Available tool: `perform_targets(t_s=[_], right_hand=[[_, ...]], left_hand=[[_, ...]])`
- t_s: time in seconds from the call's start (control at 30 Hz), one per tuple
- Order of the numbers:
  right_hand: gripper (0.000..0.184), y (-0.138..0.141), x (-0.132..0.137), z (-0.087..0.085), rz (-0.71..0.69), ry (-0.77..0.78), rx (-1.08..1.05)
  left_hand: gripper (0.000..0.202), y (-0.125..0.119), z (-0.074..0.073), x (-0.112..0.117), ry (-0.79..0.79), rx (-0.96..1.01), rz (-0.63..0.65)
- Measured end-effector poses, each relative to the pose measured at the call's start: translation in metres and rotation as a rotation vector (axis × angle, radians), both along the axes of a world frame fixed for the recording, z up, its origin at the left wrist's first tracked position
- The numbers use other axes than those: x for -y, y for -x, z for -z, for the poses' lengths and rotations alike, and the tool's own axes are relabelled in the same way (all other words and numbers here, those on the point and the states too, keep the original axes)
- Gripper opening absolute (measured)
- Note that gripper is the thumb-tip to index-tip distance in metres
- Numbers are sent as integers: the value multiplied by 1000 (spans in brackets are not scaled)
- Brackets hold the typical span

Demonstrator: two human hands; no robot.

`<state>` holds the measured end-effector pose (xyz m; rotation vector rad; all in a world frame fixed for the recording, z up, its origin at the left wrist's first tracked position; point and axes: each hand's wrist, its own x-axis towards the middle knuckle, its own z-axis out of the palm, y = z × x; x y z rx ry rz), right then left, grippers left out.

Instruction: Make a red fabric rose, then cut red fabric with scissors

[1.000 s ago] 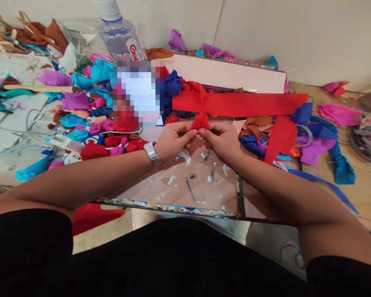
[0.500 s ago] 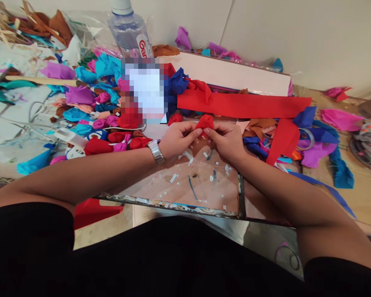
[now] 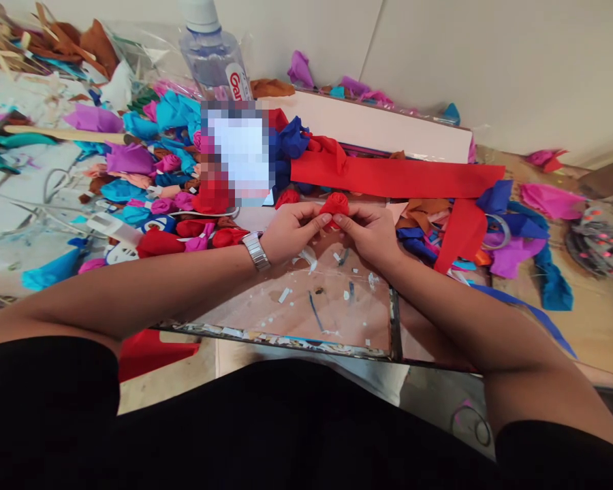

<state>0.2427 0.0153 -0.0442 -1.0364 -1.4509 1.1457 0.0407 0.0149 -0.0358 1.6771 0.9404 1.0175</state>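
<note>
A red rolled rose (image 3: 336, 204), which looks like crepe paper or cloth, is pinched between both of my hands above the board. My left hand (image 3: 292, 233), with a metal watch at the wrist, grips its left side between thumb and fingers. On the opposite side my right hand (image 3: 372, 231) pinches it in the same way. A second red rose (image 3: 287, 199) lies just behind my left hand. Beyond both hands stretches a long red strip (image 3: 419, 176). My fingers hide the lower part of the held rose.
Coloured rosettes and scraps (image 3: 133, 160) are heaped at the left, with a white cable (image 3: 30, 199) among them. A clear bottle (image 3: 212, 61) stands behind a blurred phone-like screen (image 3: 242, 153). At the right lie blue and purple scraps and a tape roll (image 3: 498, 231).
The rose has turned slightly in my fingers, so its spiral top shows more. The whole view has shifted a little; both hands keep their pinch.
</note>
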Motion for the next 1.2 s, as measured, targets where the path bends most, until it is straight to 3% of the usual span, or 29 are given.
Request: perform_targets(t_s=[0.33, 0.63, 0.73, 0.97, 1.2], right_hand=[[36, -2, -5, 2, -53, -104, -4], [39, -1, -3, 6, -62, -17, -48], [35, 0, -2, 8, -37, -119, -98], [16, -5, 0, -1, -52, -496, 250], [21, -6, 3, -5, -25, -458, 274]], left_hand=[[33, -4, 6, -2, 70, 25, -49], [46, -4, 3, -3, 182, 143, -55], [47, -5, 4, -5, 247, 244, -85], [43, -4, 6, -4, 280, 296, -72], [53, -4, 3, -3, 238, 263, -40]])
